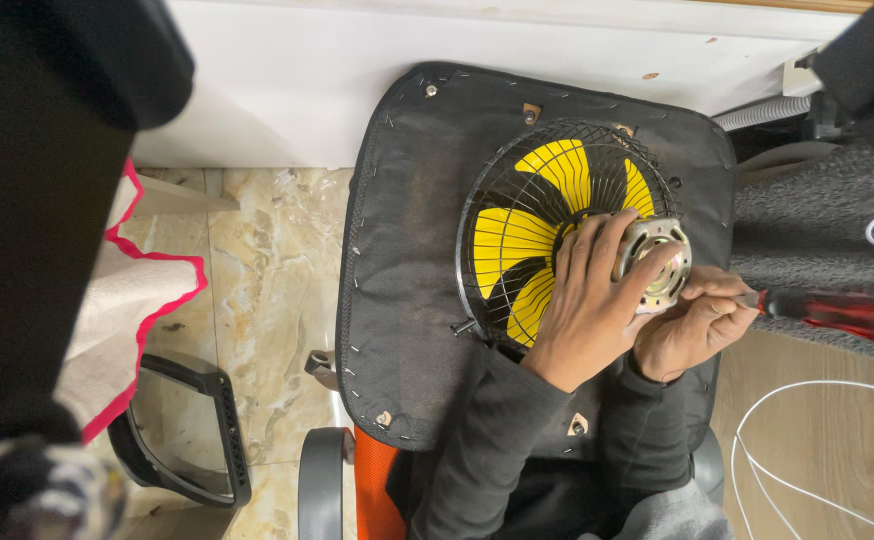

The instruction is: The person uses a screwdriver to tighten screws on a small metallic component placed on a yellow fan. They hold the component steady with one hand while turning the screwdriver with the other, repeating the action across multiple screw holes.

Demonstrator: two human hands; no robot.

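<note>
Head view, looking straight down. A small fan with yellow blades (529, 235) and a black wire guard (487, 200) lies face down on a black seat pad (407, 250). Its round metal motor (654, 262) sticks up at the hub, right of the fan's centre as seen here.

Left hand (587, 305): palm over the guard, fingers curled around the near and left side of the motor, thumb across its front edge. Fingers narrow, gripping the motor housing. The forearm in its dark sleeve (487, 440) comes up from the bottom edge, angled up and right.

Right hand (695, 325): just right of and below the left, touching it at the knuckles. Fist closed on the handle end of a red and black screwdriver (837, 312). The handle runs out to the right, long axis nearly level in the frame, and is blurred. The tip end points left toward the lower right rim of the motor. The tip itself is hidden behind the fingers, so I cannot tell whether it sits on a screw.

Key relation: the motor lies up and left of the right fist, very near, with the left hand's fingers between the fan blades and the motor. The right hand is the one on the tool; the left is the one on the motor.

Around: marble floor tiles (267, 280) to the left, white wall base (457, 70) above, white cable (777, 440) on the wooden floor at lower right, pink-edged cloth (127, 300) at far left.
</note>
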